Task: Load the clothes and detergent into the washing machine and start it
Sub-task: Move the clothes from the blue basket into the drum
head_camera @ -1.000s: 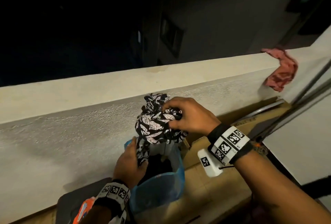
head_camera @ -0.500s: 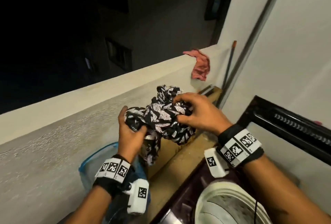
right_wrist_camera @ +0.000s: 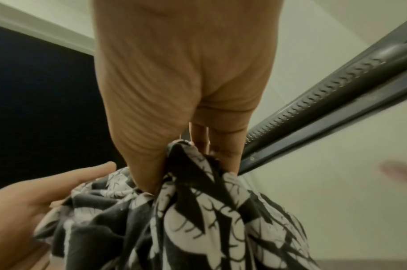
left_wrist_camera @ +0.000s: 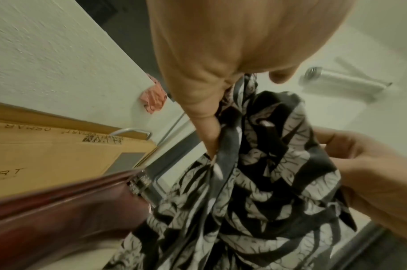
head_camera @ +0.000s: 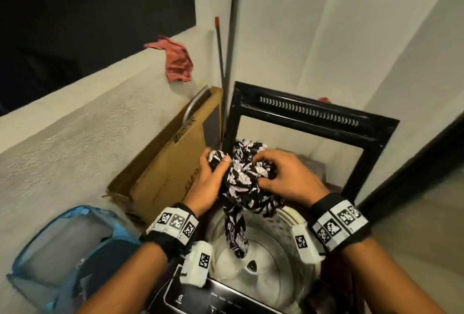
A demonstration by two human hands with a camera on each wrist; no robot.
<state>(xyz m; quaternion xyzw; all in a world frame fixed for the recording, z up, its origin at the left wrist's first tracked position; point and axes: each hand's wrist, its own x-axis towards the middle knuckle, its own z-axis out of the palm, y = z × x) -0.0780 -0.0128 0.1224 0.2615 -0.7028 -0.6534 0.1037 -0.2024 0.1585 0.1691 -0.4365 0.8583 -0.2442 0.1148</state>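
A bunched black-and-white patterned garment [head_camera: 244,180] [left_wrist_camera: 255,191] [right_wrist_camera: 186,219] hangs over the open top-loading washing machine's white drum [head_camera: 253,271]. My left hand [head_camera: 209,183] grips its left side, thumb on top. Its right side is gripped by my right hand [head_camera: 286,178], fingers curled into the cloth. A loose tail of the garment dangles down into the drum. The machine's dark lid [head_camera: 308,117] stands raised behind the hands. The control panel [head_camera: 200,298] shows at the bottom edge. No detergent is in view.
A blue laundry basket [head_camera: 37,263] with dark clothes inside sits at the lower left. A flat cardboard box [head_camera: 173,163] leans between the low wall and the machine. A pink cloth [head_camera: 179,62] hangs on the wall ledge. Two poles [head_camera: 232,37] stand in the corner.
Both hands carried the patterned garment from above the blue basket rightwards to over the washing machine drum. The view swung right and down, bringing the drum and raised lid into sight.
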